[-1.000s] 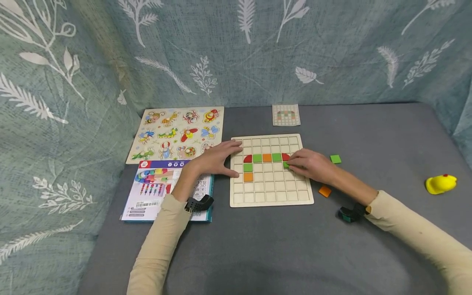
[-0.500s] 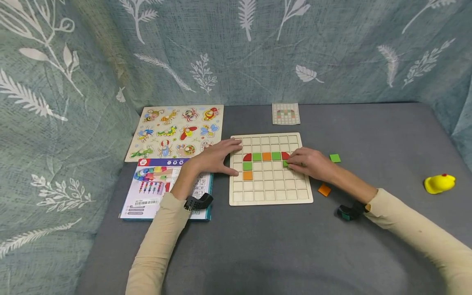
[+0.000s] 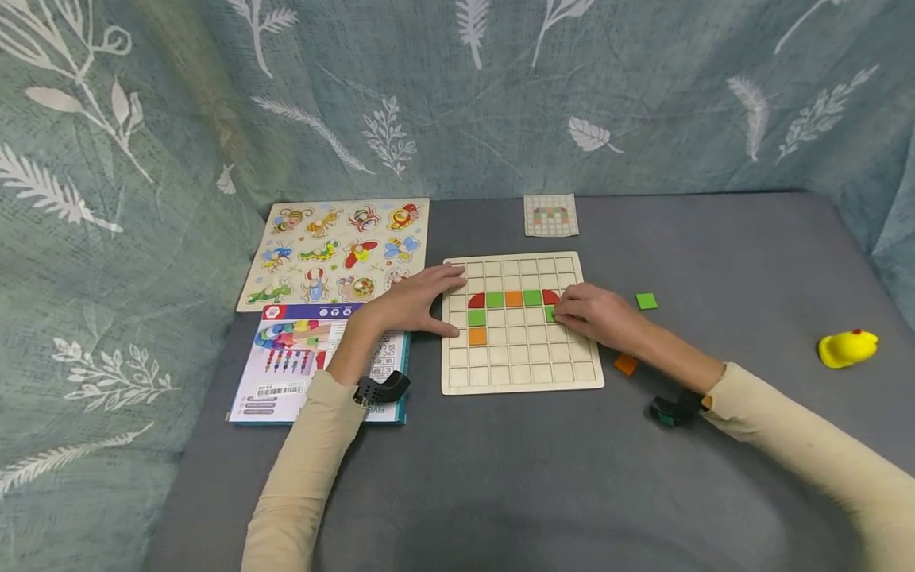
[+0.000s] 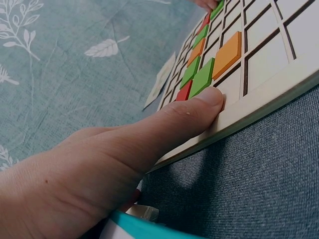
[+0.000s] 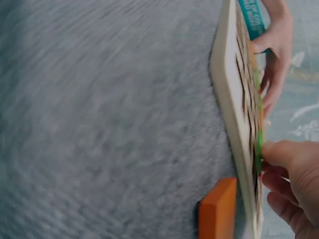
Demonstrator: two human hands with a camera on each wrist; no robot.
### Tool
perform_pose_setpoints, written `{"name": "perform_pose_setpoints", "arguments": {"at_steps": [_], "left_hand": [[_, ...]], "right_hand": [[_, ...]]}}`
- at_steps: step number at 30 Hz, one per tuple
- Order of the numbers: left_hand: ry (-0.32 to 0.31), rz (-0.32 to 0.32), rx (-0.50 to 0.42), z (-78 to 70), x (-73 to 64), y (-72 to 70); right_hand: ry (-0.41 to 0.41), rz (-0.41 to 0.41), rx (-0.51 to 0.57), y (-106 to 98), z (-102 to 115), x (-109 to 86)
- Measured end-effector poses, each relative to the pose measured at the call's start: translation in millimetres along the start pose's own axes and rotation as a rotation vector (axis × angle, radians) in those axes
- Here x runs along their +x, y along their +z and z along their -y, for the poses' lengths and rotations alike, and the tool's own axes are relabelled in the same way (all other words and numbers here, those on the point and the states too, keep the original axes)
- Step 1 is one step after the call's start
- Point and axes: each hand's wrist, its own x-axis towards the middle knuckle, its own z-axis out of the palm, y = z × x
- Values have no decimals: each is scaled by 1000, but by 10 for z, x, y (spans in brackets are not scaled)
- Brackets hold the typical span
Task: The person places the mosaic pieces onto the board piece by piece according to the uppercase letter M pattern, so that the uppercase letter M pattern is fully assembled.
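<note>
A wooden grid board (image 3: 522, 379) lies flat on the table. Its upper rows carry a red rounded tile (image 3: 476, 301), green tiles (image 3: 495, 300) and orange tiles (image 3: 514, 299), with a second red tile (image 3: 550, 297) at the right. My left hand (image 3: 411, 303) rests at the board's left edge, thumb and fingers spread apart; in the left wrist view the thumb (image 4: 207, 99) presses on the rim beside a green tile. With its fingertips, my right hand (image 3: 600, 314) pinches a green square tile (image 3: 550, 314) at the cell below the right red tile, partly covering it.
Right of the board lie a loose green tile (image 3: 646, 301) and an orange tile (image 3: 625, 365), the latter partly under the right forearm. A pattern card (image 3: 550, 228) sits behind the board. An insect puzzle (image 3: 339, 250) and a box (image 3: 279, 405) are at left, a yellow toy duck (image 3: 848, 349) far right.
The head view has tilted slightly, shifting everything a little up and left. Both hands stay nearly in place, and the green tile under the right fingers now sits squarer with the grid.
</note>
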Motion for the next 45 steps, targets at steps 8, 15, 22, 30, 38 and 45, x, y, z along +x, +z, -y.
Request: {"name": "perform_pose_setpoints", "arguments": {"at_steps": [8,15,22,30,38,45], "left_hand": [[7,17,-2,-5,21,5],[-6,1,4,26,16,0],[-14,8,4,17,4,-11],[-27,15,8,7,6,-23],[-4,6,-16,7,-10,-33],[-5,6,-15,-2,-12,-33]], "right_hand": [[9,-55,-27,-220,95,-300],[226,15,-5,-413,137,-692],[330,67,8,-457,147,-830],[281,91,-2,-451,119,-865],[157,163,54,-424,101,-899],[51,180,58,-425,67,-936]]}}
